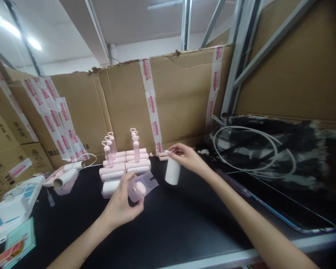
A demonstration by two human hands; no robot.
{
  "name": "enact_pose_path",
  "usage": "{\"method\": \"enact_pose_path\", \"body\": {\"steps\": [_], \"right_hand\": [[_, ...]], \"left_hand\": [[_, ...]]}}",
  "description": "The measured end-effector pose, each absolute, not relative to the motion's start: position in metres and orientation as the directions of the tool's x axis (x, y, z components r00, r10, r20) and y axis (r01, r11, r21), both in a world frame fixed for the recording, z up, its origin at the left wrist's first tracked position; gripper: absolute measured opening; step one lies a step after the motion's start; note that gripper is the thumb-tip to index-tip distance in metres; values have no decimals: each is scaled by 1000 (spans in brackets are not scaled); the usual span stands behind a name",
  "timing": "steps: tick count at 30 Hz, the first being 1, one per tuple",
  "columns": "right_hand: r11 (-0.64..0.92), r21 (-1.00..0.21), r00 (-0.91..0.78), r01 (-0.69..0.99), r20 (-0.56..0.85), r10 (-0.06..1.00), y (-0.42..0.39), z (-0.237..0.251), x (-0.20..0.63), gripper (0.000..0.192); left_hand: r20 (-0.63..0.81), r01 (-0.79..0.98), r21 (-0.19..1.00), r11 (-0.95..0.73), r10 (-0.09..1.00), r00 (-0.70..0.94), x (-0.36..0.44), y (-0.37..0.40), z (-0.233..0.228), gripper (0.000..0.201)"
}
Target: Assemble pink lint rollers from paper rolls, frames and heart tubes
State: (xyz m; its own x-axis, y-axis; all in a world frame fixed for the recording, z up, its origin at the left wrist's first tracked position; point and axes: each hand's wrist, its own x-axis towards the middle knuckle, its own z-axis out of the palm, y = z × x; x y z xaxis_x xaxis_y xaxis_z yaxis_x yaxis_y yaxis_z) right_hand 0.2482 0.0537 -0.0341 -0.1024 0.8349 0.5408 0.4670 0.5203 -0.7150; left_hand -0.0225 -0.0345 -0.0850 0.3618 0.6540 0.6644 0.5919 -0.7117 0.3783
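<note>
My left hand grips a translucent pale-purple plastic holder, tilted, with a round pink piece showing on it. To its right, the fingers of my right hand are pinched at the top of a white roll, which hangs upright above the black table. A thin shiny edge shows by those fingertips; what it is I cannot tell. Just beyond my left hand, pink cases with white rolls lie in two columns. Small clear bottles with pink heart-shaped tops stand on them.
A tablet-like device lies at the right, near a coiled white tube. On the left are more rolls, a small clear tube, a white power strip and a teal booklet. Cardboard walls the back.
</note>
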Motion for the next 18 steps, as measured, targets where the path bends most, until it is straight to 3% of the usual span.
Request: {"method": "enact_pose_path", "body": {"steps": [3,5,7,8,10,12,15,18], "right_hand": [[586,-587,-270,559,539,798,53,-43,238,23],[635,-573,-205,517,638,743,45,-41,228,27],[657,-678,-57,331,680,731,33,-35,218,33],[630,-761,-1,157,638,770,27,-32,213,34],[431,-867,-8,-251,447,895,14,-26,206,32],[127,-842,-150,-524,239,959,4,-23,201,29],[-210,-726,-379,-654,75,922,-8,-25,195,25],[-379,-609,-489,-696,16,872,-13,-36,187,23]], "left_hand": [[760,625,333,-706,594,265,-27,-31,-69,66],[816,644,234,-728,507,277,-27,-27,-55,61],[846,640,79,-764,390,362,-21,-22,-36,58],[840,626,-12,-780,331,429,-17,-21,-27,56],[774,568,-215,-794,217,596,-3,-20,-9,51],[632,469,-434,-769,111,767,12,-23,4,42],[386,309,-671,-674,38,922,28,-32,9,32],[297,266,-710,-652,66,953,25,-42,2,30]]}}
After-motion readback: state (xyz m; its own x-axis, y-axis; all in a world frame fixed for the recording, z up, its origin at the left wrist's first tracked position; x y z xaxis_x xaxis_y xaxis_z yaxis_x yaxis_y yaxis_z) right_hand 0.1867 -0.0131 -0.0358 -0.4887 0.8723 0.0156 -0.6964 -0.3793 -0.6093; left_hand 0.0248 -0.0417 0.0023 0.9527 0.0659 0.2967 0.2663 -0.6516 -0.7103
